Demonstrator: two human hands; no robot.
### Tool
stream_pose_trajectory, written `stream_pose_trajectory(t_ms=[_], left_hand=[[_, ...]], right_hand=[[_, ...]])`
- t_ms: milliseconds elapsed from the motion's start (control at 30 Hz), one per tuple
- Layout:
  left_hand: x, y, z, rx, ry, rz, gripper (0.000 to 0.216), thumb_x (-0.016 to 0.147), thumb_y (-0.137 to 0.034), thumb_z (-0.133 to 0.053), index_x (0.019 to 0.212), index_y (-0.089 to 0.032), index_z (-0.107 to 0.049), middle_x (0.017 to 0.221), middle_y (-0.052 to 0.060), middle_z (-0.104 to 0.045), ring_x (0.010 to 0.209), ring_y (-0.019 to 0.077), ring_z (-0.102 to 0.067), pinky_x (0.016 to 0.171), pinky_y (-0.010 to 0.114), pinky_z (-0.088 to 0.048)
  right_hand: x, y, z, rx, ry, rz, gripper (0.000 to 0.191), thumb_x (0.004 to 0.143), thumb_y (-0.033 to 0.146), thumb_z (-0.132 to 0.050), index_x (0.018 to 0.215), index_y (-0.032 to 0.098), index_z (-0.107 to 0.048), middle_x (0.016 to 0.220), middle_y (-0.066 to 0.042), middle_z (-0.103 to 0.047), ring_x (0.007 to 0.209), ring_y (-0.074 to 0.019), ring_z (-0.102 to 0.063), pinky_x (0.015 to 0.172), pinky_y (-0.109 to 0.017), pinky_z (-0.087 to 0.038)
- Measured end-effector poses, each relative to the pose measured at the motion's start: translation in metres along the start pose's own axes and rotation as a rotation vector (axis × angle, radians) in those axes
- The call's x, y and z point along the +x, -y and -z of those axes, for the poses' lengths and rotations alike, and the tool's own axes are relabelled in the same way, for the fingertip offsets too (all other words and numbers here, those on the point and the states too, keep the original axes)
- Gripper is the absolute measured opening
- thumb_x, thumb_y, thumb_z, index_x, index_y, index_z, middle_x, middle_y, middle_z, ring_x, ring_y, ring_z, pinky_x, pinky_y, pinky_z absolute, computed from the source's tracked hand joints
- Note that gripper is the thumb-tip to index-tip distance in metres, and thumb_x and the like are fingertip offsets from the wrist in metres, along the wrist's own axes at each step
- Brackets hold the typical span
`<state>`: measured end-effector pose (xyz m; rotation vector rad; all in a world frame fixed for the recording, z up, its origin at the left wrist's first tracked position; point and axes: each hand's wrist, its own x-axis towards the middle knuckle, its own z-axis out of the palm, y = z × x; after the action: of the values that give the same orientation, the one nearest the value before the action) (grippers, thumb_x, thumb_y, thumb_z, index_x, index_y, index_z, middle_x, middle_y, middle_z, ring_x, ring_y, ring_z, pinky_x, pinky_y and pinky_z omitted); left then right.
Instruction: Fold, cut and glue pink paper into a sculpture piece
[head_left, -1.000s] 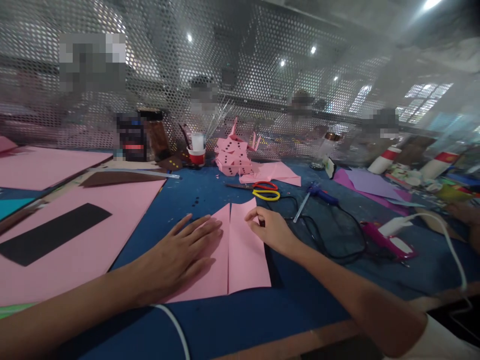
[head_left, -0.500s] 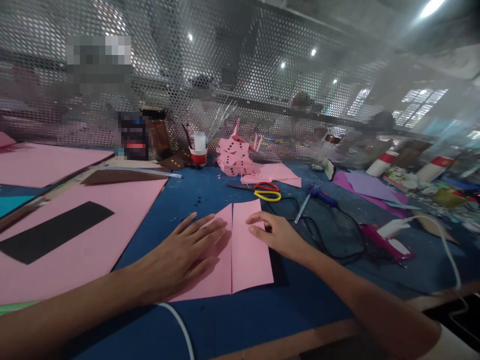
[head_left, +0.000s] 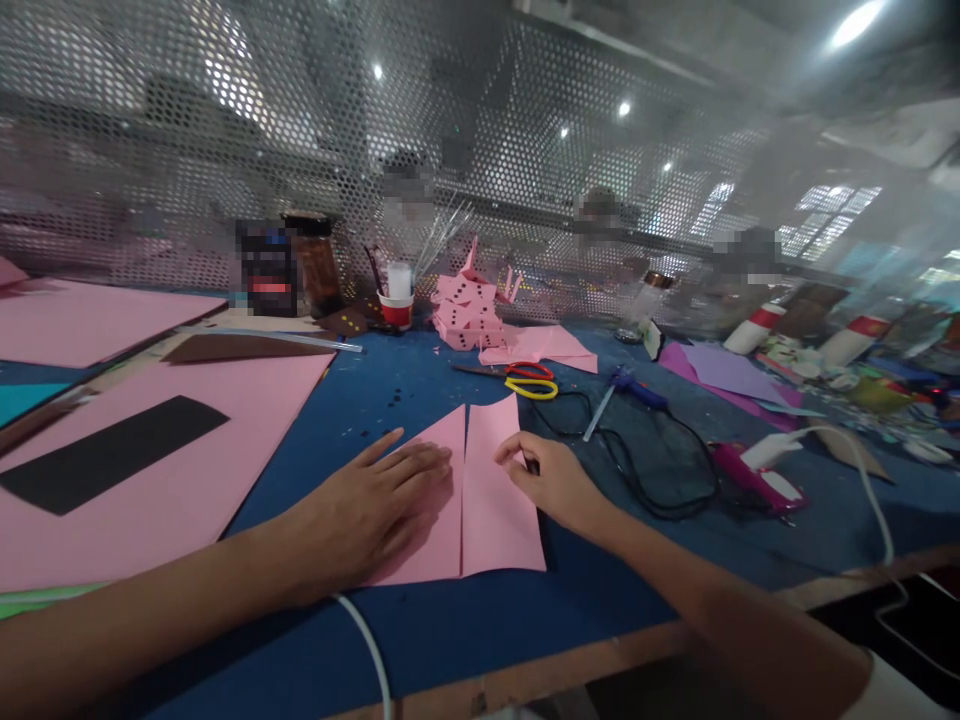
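Note:
A folded pink paper sheet (head_left: 487,500) lies on the blue table mat (head_left: 487,630) in front of me, with a crease down its middle. My left hand (head_left: 367,505) rests flat on the sheet's left half, fingers stretched out. My right hand (head_left: 551,480) sits on the right half's edge, fingers curled and pressed onto the paper.
Yellow and red scissors (head_left: 529,382) lie behind the sheet. A pile of dotted pink paper pieces (head_left: 469,310) stands further back. A large pink sheet with a black strip (head_left: 112,455) lies left. A glue gun (head_left: 750,478) with black cable lies right. A perforated metal screen (head_left: 480,150) closes the back.
My right hand's fingers have curled in and slid a little back along the right flap. The left hand stays flat on the paper.

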<state>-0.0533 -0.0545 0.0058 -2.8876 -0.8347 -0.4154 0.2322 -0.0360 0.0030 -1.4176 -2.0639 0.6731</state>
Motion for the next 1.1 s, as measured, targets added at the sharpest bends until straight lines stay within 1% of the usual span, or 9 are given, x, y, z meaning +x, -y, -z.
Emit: stream_pose_trajectory(t_ms=[133, 233, 333, 467, 567, 733, 900, 967, 1100], left_hand=[[0.000, 0.000, -0.001, 0.011, 0.032, 0.007, 0.044, 0.105, -0.024, -0.047, 0.149, -0.025, -0.051, 0.154, 0.008, -0.056, 0.147, 0.0234, -0.047, 0.129, 0.046, -0.022], [0.000, 0.001, -0.002, 0.006, 0.035, 0.018, 0.045, 0.106, -0.025, -0.045, 0.151, -0.026, -0.049, 0.156, 0.007, -0.055, 0.147, 0.0224, -0.046, 0.129, 0.046, -0.020], [0.000, 0.002, -0.001, -0.006, 0.039, 0.020, 0.048, 0.105, -0.024, -0.045, 0.153, -0.026, -0.046, 0.157, 0.006, -0.054, 0.146, 0.0218, -0.048, 0.129, 0.045, -0.021], [0.000, -0.001, 0.004, -0.016, 0.014, -0.006, 0.059, 0.103, -0.020, -0.045, 0.160, -0.027, -0.035, 0.160, 0.005, -0.050, 0.149, 0.0219, -0.045, 0.130, 0.046, -0.018], [-0.001, -0.004, 0.006, -0.033, 0.034, -0.002, 0.054, 0.104, -0.024, -0.048, 0.158, -0.029, -0.039, 0.159, 0.004, -0.052, 0.148, 0.0218, -0.045, 0.131, 0.046, -0.016], [-0.002, -0.006, 0.004, -0.049, 0.044, 0.007, 0.050, 0.104, -0.027, -0.051, 0.153, -0.030, -0.046, 0.157, 0.004, -0.054, 0.146, 0.0232, -0.047, 0.129, 0.047, -0.022], [-0.002, -0.006, 0.004, -0.041, 0.069, -0.002, 0.049, 0.105, -0.027, -0.049, 0.153, -0.030, -0.046, 0.158, 0.004, -0.053, 0.146, 0.0233, -0.047, 0.129, 0.048, -0.020], [-0.002, -0.006, 0.005, -0.033, 0.075, 0.002, 0.048, 0.105, -0.027, -0.048, 0.153, -0.030, -0.046, 0.158, 0.004, -0.053, 0.147, 0.0234, -0.046, 0.129, 0.049, -0.019], [-0.001, -0.007, 0.006, -0.042, 0.050, 0.014, 0.046, 0.105, -0.027, -0.049, 0.151, -0.030, -0.049, 0.156, 0.004, -0.055, 0.146, 0.0232, -0.047, 0.130, 0.048, -0.018]], right_hand=[[-0.002, 0.002, 0.003, -0.001, 0.006, 0.006, 0.021, 0.090, 0.015, -0.057, 0.100, 0.022, -0.073, 0.067, 0.004, -0.064, 0.059, -0.0126, -0.054, 0.061, -0.026, -0.036], [-0.007, 0.003, 0.007, 0.025, 0.006, 0.026, 0.021, 0.093, 0.025, -0.061, 0.111, 0.023, -0.073, 0.086, -0.001, -0.074, 0.071, -0.0154, -0.063, 0.069, -0.027, -0.043], [-0.013, 0.004, 0.011, 0.051, 0.022, 0.038, 0.025, 0.093, 0.028, -0.063, 0.116, 0.025, -0.073, 0.103, -0.003, -0.077, 0.081, -0.0172, -0.067, 0.075, -0.028, -0.046], [-0.015, 0.002, 0.009, 0.035, 0.007, 0.011, 0.020, 0.094, 0.023, -0.059, 0.105, 0.024, -0.076, 0.089, -0.001, -0.076, 0.075, -0.0163, -0.065, 0.069, -0.027, -0.044], [-0.013, 0.002, 0.006, 0.026, -0.038, -0.002, 0.019, 0.094, 0.023, -0.058, 0.101, 0.023, -0.076, 0.081, 0.000, -0.074, 0.069, -0.0150, -0.062, 0.067, -0.026, -0.042], [-0.012, 0.004, 0.006, 0.010, -0.027, 0.012, 0.020, 0.092, 0.029, -0.066, 0.110, 0.026, -0.075, 0.106, -0.001, -0.078, 0.073, -0.0151, -0.064, 0.075, -0.028, -0.045], [-0.015, 0.005, 0.006, -0.029, 0.007, -0.015, 0.020, 0.090, 0.022, -0.064, 0.107, 0.025, -0.076, 0.071, 0.003, -0.068, 0.060, -0.0133, -0.056, 0.066, -0.026, -0.039], [-0.015, 0.004, 0.006, -0.023, 0.015, -0.007, 0.020, 0.090, 0.020, -0.063, 0.105, 0.025, -0.076, 0.065, 0.005, -0.062, 0.058, -0.0130, -0.053, 0.062, -0.026, -0.036], [-0.015, 0.001, 0.007, -0.005, 0.029, 0.018, 0.022, 0.090, 0.020, -0.062, 0.107, 0.025, -0.074, 0.079, 0.002, -0.071, 0.060, -0.0133, -0.056, 0.062, -0.026, -0.038]])
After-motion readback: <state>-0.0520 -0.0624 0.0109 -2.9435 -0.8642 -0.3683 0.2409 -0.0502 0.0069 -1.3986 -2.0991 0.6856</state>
